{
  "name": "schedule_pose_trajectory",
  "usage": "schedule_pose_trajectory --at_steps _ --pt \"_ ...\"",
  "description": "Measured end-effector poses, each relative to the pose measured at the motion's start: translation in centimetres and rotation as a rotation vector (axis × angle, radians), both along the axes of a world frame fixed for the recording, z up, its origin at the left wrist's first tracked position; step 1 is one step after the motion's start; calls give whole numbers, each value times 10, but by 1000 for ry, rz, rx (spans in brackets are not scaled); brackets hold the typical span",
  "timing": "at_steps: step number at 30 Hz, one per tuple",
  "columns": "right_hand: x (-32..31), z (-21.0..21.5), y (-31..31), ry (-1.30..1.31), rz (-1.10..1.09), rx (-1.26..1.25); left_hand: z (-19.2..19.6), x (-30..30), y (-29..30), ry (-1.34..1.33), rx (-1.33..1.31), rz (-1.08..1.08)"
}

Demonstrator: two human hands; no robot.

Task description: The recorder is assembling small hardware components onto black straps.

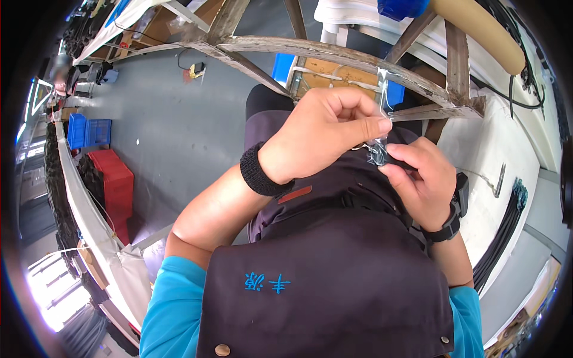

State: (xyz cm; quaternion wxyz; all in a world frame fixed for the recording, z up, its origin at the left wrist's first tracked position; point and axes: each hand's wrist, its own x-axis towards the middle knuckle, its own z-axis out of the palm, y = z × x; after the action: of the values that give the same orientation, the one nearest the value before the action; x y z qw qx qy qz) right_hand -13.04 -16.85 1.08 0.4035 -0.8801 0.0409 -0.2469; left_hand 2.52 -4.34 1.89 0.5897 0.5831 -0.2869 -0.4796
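Observation:
My left hand (334, 122) is closed, its thumb and fingertips pinching a thin clear plastic strip (384, 89). The strip runs up to the rusty metal bar of a frame and hangs over it. Just below and to the right, my right hand (425, 173) grips a dark cable-like piece (399, 161) between thumb and fingers; most of it is hidden in the hand. A crumpled, clear bluish tip (377, 153) sticks out toward the left hand, close under its thumb. Whether strip and tip are joined cannot be made out.
The metal frame (334, 51) spans the area ahead of my hands. At right, a bundle of black cables (504, 230) with bluish ends lies on a white surface (483, 149), near a bent metal hook (499, 181). Red (113, 185) and blue bins (89, 130) stand at left.

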Motion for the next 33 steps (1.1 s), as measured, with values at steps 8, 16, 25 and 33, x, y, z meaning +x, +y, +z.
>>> schedule_pose_trajectory --at_steps 8,16,25,33 --pt "7 9 -10 51 55 40 -2 1 1 -62 -80 31" --pt "10 1 -18 213 29 581 -5 -6 3 -263 -209 38" --pt "9 0 9 -16 -100 95 -6 -11 7 17 -65 133" --pt "3 -2 5 -33 -86 89 -1 -4 3 162 -17 33"
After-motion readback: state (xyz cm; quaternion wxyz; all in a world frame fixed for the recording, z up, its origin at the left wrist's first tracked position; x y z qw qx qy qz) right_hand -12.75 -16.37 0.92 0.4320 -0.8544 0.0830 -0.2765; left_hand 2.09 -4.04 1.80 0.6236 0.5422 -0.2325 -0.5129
